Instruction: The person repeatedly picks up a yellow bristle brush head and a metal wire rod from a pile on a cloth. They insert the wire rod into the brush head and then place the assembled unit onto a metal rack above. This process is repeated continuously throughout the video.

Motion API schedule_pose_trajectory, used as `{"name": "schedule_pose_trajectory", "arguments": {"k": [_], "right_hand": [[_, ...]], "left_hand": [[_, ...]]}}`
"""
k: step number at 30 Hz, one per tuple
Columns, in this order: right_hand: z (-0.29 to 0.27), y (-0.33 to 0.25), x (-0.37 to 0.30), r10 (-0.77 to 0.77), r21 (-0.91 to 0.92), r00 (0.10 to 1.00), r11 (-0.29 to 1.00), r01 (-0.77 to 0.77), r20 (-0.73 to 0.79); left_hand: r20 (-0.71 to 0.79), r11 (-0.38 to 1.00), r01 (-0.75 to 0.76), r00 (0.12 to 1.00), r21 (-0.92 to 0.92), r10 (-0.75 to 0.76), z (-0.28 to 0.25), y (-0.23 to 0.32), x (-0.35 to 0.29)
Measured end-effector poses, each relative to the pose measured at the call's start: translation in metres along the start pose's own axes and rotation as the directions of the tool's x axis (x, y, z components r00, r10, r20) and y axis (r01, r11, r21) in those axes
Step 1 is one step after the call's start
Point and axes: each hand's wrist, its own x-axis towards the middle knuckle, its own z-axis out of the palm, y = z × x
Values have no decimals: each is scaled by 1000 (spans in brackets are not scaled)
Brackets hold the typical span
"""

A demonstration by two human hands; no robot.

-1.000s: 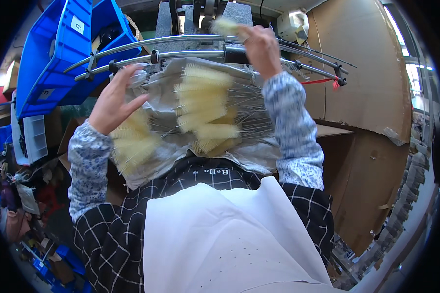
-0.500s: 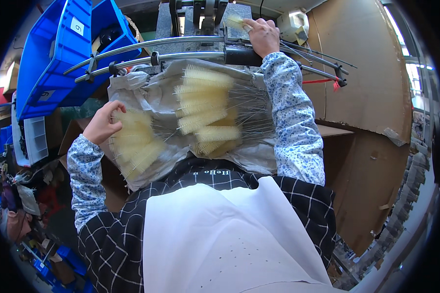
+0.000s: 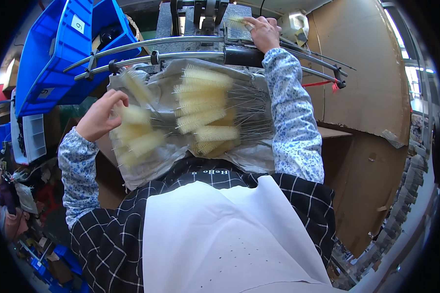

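Observation:
My right hand [image 3: 265, 33] is at the far metal machine, pinching a pale yellow wire-stemmed bristle brush [image 3: 236, 21] whose bristles point left. Over the left pile of similar brushes [image 3: 137, 129], my left hand [image 3: 101, 116] has its fingers curled, with a gap between thumb and forefinger and nothing visible in it. A loose brush [image 3: 138, 87], blurred by motion, lies at a slant just beyond that hand, apart from the fingers. In the middle, a stacked row of brushes [image 3: 203, 105] lies on grey cloth [image 3: 164, 78], thin wire stems fanning to the right.
Two curved metal rails [image 3: 181, 56] cross between me and the machine [image 3: 166, 29]. Blue bins [image 3: 54, 63] stand at the far left, above a pale divided tray [image 3: 33, 139]. Cardboard [image 3: 362, 73] walls the right side. A white apron [image 3: 225, 224] covers my front.
My left hand has moved left and slightly away from the brushes. A brush from the left pile has shifted farther off, and the pile is blurred. My right hand has barely moved.

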Motion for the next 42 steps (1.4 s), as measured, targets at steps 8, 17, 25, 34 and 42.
{"name": "schedule_pose_trajectory", "arguments": {"k": [8, 17, 25, 34, 42], "right_hand": [[14, 13, 9, -167, 3, 982, 986, 168, -91], [15, 8, 11, -223, 4, 966, 974, 225, -130], [22, 15, 12, -127, -106, 988, 987, 118, -82], [10, 41, -23, 244, 233, 966, 948, -218, -87], [8, 4, -17, 226, 205, 972, 956, -208, -70]], "left_hand": [[-79, 932, 11, 996, -362, -43, -17, 4, 0], [-26, 886, 77, 995, -457, -100, -16, -1, -8], [-88, 938, 24, 994, -346, -58, -18, 7, -5], [-596, 935, -134, 797, -329, -95, -70, -10, -56], [-810, 703, -497, 552, -509, -196, -97, -23, -81]]}}
